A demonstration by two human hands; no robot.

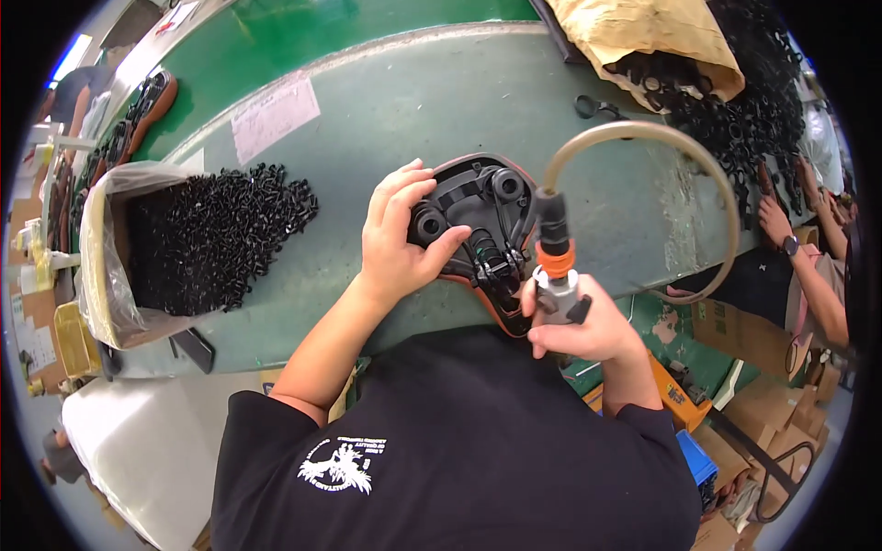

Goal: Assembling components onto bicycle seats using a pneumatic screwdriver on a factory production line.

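A bicycle saddle (pixel 459 188) lies underside up on the green worktable, showing black round bumpers, a coil spring and rails inside a brown rim. My left hand (pixel 401 230) is closed around its left side, the thumb reaching over the inside. In my right hand (pixel 588 321) is an air screwdriver (pixel 555 248) with a grey body, an orange band and a black end, held at the saddle's lower right. A beige hose (pixel 726 197) loops from the tool out to the right. Whether the tool's tip touches the saddle is hidden.
On the left a lined box (pixel 96 257) spills small black screws (pixel 230 239) onto the table. A paper bag (pixel 634 32) with black rings stands at the back right, beside a heap of black parts (pixel 740 101). A co-worker's hand (pixel 776 220) is at the far right.
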